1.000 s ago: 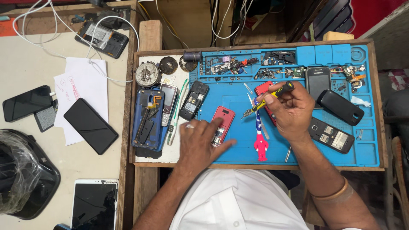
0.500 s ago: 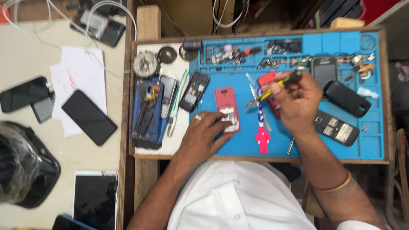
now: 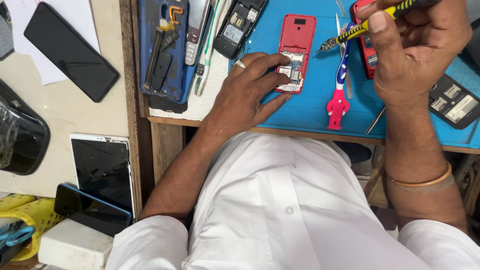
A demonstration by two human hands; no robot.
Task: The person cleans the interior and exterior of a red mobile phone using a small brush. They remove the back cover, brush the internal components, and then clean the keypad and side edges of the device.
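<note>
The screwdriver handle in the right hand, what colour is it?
Yellow with black bands, screwdriver held in the right hand; head view shows it.

Red phone (image 3: pixel 295 50) lies flat, back cover off, circuit board exposed; yellow-black screwdriver (image 3: pixel 370 25) tilted, tip just beside it

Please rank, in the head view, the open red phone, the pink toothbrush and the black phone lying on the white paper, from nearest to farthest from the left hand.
1. Open red phone: under the left hand fingertips.
2. Pink toothbrush: just right, on the blue mat.
3. Black phone: far left, on the white paper.
</note>
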